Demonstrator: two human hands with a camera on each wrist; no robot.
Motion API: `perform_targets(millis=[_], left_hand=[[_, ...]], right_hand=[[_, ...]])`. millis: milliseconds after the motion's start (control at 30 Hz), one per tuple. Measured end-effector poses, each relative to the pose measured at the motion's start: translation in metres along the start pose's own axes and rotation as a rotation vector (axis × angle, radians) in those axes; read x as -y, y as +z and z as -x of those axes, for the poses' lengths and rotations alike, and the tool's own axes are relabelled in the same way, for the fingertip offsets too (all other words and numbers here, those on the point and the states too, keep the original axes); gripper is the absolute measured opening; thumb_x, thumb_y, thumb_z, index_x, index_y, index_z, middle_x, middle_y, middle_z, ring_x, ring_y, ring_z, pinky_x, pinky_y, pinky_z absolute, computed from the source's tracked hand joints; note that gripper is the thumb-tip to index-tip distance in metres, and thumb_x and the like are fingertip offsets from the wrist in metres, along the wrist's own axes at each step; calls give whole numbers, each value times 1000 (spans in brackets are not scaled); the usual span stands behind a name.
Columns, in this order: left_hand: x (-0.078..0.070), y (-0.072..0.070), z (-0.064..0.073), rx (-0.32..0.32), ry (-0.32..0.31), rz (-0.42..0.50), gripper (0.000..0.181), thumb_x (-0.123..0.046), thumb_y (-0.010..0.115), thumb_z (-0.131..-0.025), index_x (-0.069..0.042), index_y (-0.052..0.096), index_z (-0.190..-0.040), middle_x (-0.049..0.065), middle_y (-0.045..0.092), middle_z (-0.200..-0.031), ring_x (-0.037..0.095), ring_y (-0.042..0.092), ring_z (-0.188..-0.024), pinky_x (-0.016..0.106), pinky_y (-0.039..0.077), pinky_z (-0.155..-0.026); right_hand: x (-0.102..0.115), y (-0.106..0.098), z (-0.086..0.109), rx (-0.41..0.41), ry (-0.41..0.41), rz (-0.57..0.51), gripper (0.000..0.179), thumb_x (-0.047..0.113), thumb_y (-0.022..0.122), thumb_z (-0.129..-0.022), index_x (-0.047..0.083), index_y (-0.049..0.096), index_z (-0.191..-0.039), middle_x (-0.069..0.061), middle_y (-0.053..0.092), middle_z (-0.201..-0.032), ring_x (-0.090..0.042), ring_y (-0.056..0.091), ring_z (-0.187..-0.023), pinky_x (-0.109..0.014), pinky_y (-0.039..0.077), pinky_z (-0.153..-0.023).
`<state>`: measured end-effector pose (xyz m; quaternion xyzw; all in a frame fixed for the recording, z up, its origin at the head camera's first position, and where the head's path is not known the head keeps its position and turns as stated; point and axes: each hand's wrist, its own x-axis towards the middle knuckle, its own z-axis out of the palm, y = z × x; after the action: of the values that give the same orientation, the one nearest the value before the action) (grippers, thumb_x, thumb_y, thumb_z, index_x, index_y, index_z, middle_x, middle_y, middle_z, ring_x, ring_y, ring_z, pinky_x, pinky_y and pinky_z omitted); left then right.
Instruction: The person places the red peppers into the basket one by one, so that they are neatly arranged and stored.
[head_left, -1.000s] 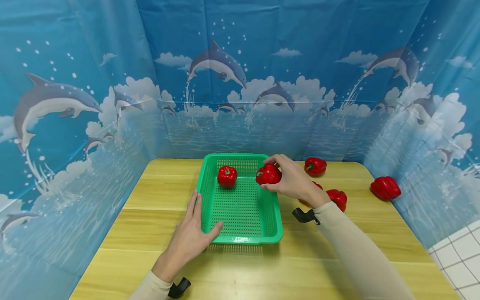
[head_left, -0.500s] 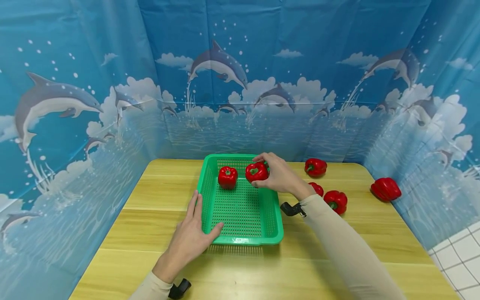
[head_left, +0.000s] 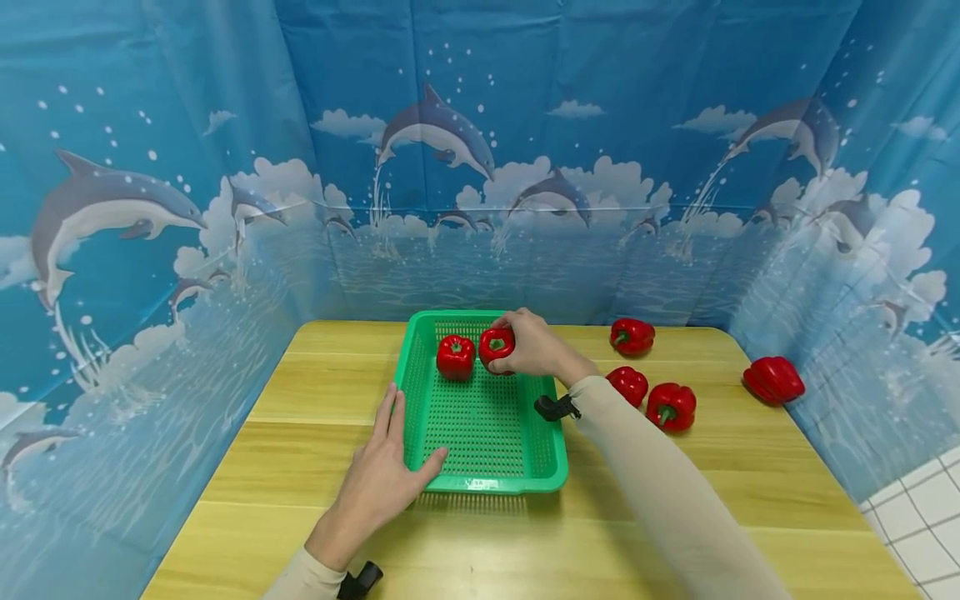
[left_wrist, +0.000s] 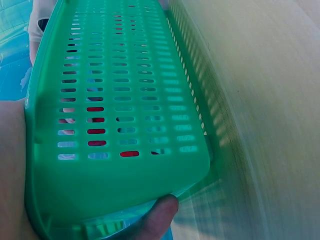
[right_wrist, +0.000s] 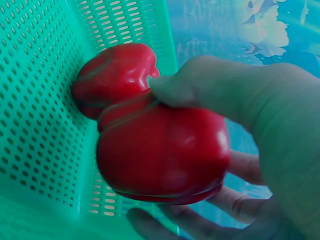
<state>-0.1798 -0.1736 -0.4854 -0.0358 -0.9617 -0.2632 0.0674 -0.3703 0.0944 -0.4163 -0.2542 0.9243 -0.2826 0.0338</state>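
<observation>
My right arm reaches in over the right side of the green basket (head_left: 487,483), and my right hand (head_left: 536,346) points to the left. Its thumb and fingers are bent around a red pepper (head_left: 487,352) and hold it tight. That pepper is inside the basket, at the far end from me. I can't tell if its bottom touches the basket floor. My left hand (head_left: 378,471) lies at the near left corner, its fingers straight along the left rim and its thumb apart, over the near edge.

Just left of the pepper in my right hand sits a second pepper (head_left: 455,358), also in the basket. Four more are on the yellow worktop (head_left: 315,417), to the right of my right hand: a far pepper (head_left: 632,337), a half-hidden pepper (head_left: 624,383) behind my right sleeve (head_left: 660,483), a near pepper (head_left: 671,407), and a lone pepper (head_left: 773,381) furthest right. Past my hands hangs a blue dolphin curtain (head_left: 480,258).

The right wrist view shows my thumb on top of the pepper and fingers down its other side, which the head view hides. The left wrist view looks at the basket's outside wall, and bits of red show through its slots.
</observation>
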Motion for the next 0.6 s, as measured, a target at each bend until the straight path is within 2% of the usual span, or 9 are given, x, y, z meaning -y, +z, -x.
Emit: perform_targets(millis=[233,533,600], left_hand=[[1,1,0,-1,-3,-8,119,-88,51,-92,-13,7,-174,-7,-7,-182,40,73,-120,74,50,-102],[0,0,-1,-7,12,-5,117,-82,56,-94,-9,10,-173,-2,-4,-182,36,79,-100,78,47,-102],[0,0,0,-12,12,-6,117,-82,56,-94,-9,10,-173,-2,-4,-182,36,78,-102,78,48,-102]], right_hand=[[0,9,-15,57,44,6,67,27,92,-86,6,61,-141,-14,66,-136,-31,66,-118,-47,59,-97],[-1,19,-24,101,114,65,72,28,93,-86,5,59,-145,-15,63,-140,-33,64,-122,-48,58,-98],[-2,20,-26,107,118,72,73,28,93,-86,5,59,-146,-14,65,-137,-31,65,-119,-47,59,-97]])
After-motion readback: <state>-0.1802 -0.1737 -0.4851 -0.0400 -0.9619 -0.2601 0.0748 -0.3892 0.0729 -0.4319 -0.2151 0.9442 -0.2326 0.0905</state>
